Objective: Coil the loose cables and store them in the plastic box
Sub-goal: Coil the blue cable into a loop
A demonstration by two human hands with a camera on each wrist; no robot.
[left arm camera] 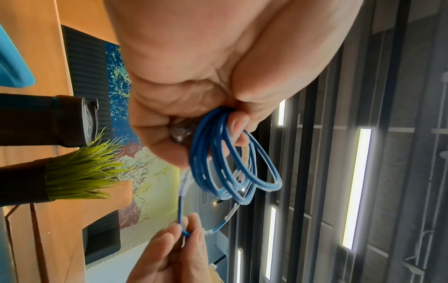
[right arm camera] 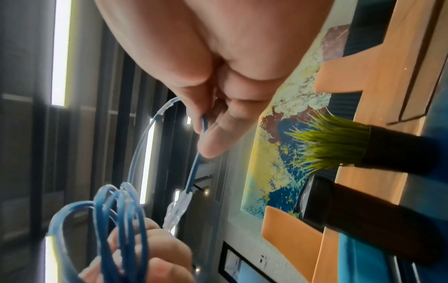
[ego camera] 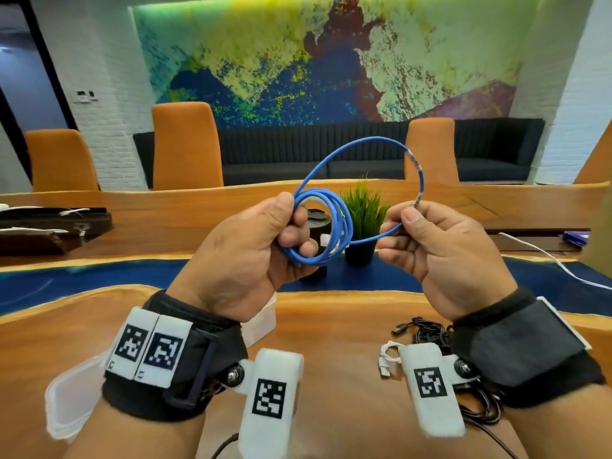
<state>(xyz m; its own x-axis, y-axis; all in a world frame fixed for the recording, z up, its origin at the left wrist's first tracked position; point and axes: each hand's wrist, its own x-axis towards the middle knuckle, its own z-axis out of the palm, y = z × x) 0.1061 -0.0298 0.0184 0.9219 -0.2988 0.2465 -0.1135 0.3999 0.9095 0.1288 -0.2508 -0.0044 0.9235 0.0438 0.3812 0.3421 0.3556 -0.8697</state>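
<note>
Currently my left hand (ego camera: 245, 253) grips the coiled blue cable (ego camera: 326, 226) above the table (ego camera: 337, 332); my right hand (ego camera: 440, 246) pinches its free loop. Risk: loosened left fingers would let the turns spring apart.

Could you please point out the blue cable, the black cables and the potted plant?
Blue round cable (ego camera: 361, 145): head view, top of the free loop.
Tangled black cables (ego camera: 430, 329): head view, bundle on the table.
Green potted grass plant (ego camera: 362, 210): head view, the blades.
</note>
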